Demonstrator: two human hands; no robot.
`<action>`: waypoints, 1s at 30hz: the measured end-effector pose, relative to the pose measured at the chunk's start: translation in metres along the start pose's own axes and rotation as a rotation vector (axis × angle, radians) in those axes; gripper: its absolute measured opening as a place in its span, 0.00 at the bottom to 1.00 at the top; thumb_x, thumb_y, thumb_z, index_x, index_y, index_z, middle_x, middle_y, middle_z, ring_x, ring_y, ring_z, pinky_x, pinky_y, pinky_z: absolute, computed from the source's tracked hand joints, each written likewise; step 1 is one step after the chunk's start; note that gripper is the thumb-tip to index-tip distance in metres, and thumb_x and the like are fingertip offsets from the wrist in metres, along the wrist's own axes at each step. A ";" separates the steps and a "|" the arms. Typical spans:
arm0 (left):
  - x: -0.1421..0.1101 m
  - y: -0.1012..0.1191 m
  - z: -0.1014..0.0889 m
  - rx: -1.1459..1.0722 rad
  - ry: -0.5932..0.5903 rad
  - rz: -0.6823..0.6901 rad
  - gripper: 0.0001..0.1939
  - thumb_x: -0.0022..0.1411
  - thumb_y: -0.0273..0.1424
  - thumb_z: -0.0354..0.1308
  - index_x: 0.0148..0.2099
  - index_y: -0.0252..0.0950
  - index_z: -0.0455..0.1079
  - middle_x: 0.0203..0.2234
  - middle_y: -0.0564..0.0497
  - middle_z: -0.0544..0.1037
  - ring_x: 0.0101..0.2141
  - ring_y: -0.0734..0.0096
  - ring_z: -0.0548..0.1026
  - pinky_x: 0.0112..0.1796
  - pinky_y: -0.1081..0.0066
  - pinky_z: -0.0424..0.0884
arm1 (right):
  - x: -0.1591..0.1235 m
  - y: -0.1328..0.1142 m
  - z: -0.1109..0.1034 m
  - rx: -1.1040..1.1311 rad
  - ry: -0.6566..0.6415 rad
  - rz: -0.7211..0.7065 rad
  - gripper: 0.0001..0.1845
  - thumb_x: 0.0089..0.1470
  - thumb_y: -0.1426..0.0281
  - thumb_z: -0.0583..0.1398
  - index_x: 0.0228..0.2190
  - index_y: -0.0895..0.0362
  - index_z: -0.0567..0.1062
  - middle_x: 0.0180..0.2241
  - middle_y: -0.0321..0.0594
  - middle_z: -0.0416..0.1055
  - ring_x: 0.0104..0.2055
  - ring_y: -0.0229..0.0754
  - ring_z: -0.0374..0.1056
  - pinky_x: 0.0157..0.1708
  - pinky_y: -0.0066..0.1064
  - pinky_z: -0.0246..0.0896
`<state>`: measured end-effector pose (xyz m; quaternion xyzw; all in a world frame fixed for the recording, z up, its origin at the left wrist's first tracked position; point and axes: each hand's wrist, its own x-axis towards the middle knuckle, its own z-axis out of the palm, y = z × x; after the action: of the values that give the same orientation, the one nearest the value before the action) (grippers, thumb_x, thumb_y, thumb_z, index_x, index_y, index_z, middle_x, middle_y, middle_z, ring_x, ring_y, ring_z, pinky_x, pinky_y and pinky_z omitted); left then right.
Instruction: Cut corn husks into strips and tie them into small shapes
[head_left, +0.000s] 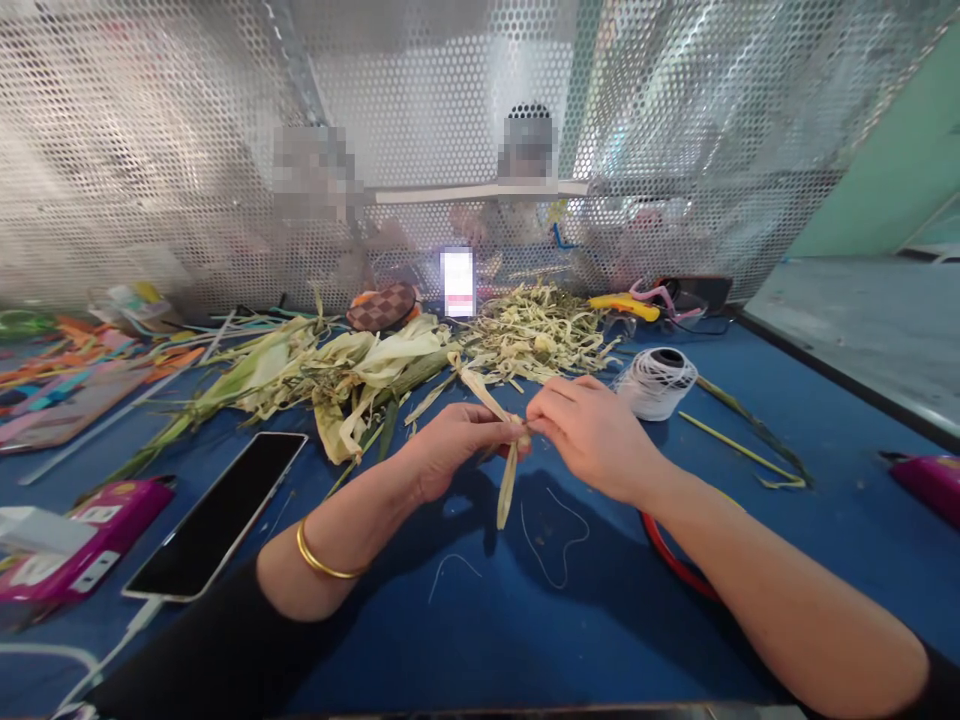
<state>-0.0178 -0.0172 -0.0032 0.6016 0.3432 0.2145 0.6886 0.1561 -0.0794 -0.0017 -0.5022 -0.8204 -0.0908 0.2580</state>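
Between the thumb and fingers of my left hand (461, 440) is a strip of pale dried corn husk (508, 492). One end of it points up and away, the other hangs below the fingers. My right hand (592, 430) is closed in a pinch right beside the left fingertips, at the middle of the strip; what it pinches is too small to make out. Beyond the hands lies a heap of whole corn husks (397, 350), with a pile of shredded husk (540, 335) to its right. A spool of white thread (658, 384) stands just past my right hand.
Loose white threads (555, 585) lie on the blue table (480, 670). At left are a black-screened phone (217, 515) on a cable and a magenta power strip (105, 530). A red ring (667, 560) lies under my right forearm. Behind stands a perforated metal screen (420, 90).
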 end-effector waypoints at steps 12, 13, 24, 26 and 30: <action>-0.006 -0.003 0.014 0.518 0.233 0.277 0.12 0.52 0.37 0.56 0.26 0.34 0.75 0.24 0.51 0.78 0.29 0.67 0.72 0.32 0.71 0.65 | 0.004 -0.010 0.003 0.144 -0.094 0.356 0.15 0.60 0.70 0.52 0.21 0.56 0.65 0.22 0.36 0.67 0.28 0.39 0.62 0.31 0.31 0.51; -0.007 -0.002 0.015 0.526 0.254 0.294 0.13 0.52 0.37 0.56 0.25 0.33 0.74 0.24 0.50 0.78 0.30 0.67 0.72 0.32 0.71 0.65 | 0.004 -0.011 0.004 0.189 -0.088 0.399 0.17 0.60 0.69 0.51 0.20 0.56 0.65 0.22 0.36 0.67 0.27 0.38 0.62 0.30 0.30 0.51; -0.008 0.005 0.011 0.119 0.196 0.158 0.10 0.47 0.35 0.56 0.19 0.35 0.70 0.20 0.51 0.73 0.28 0.70 0.67 0.35 0.71 0.62 | 0.001 -0.006 0.005 0.302 0.131 0.107 0.08 0.58 0.73 0.55 0.37 0.53 0.73 0.35 0.38 0.76 0.39 0.42 0.70 0.42 0.36 0.60; -0.008 0.006 0.011 0.096 0.175 0.131 0.10 0.46 0.35 0.57 0.19 0.35 0.70 0.19 0.51 0.72 0.27 0.70 0.67 0.35 0.71 0.62 | 0.001 -0.005 0.003 0.284 0.138 0.064 0.08 0.59 0.74 0.55 0.34 0.54 0.73 0.34 0.37 0.76 0.37 0.40 0.70 0.42 0.36 0.60; -0.008 0.006 0.010 0.073 0.133 0.108 0.09 0.46 0.35 0.59 0.20 0.36 0.71 0.19 0.51 0.71 0.27 0.70 0.67 0.36 0.70 0.62 | 0.003 -0.006 0.000 0.282 0.145 0.084 0.07 0.59 0.74 0.55 0.33 0.55 0.73 0.32 0.37 0.76 0.36 0.40 0.70 0.42 0.35 0.59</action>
<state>-0.0149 -0.0288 0.0051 0.6283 0.3626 0.2782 0.6295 0.1496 -0.0798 0.0002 -0.4870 -0.7824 0.0002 0.3882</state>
